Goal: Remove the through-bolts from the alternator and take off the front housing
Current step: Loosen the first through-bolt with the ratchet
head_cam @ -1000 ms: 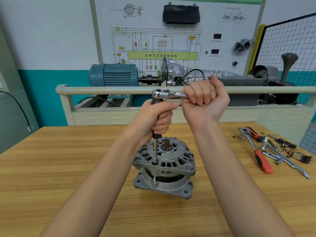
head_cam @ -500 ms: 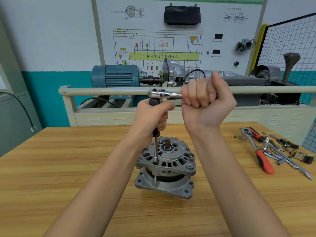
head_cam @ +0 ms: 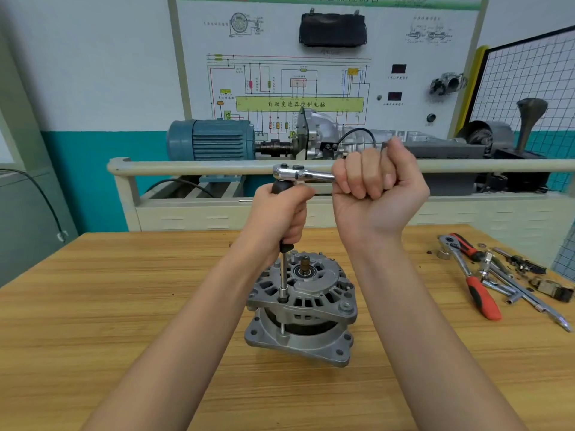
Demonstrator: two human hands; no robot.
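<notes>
A grey alternator (head_cam: 303, 309) stands upright on the wooden table (head_cam: 124, 306), shaft end up. A long extension bar (head_cam: 283, 276) runs straight down from a chrome ratchet (head_cam: 295, 173) onto a through-bolt at the front housing's left rim. My left hand (head_cam: 281, 219) grips the black handle of the extension bar just below the ratchet head. My right hand (head_cam: 378, 189) is wrapped round the ratchet's handle, which points right and is hidden inside the fist. Another bolt head (head_cam: 345, 305) shows on the housing's right lug.
Loose tools lie at the table's right: a red-handled ratchet (head_cam: 476, 287), sockets and metal bars (head_cam: 525, 293). Behind the table stands a trainer bench with a rail (head_cam: 186, 168), a blue motor (head_cam: 214, 140) and a wiring board.
My right hand has swung the ratchet handle a little toward the far side, and the view has shifted slightly. My left hand keeps its grip on the extension bar.
</notes>
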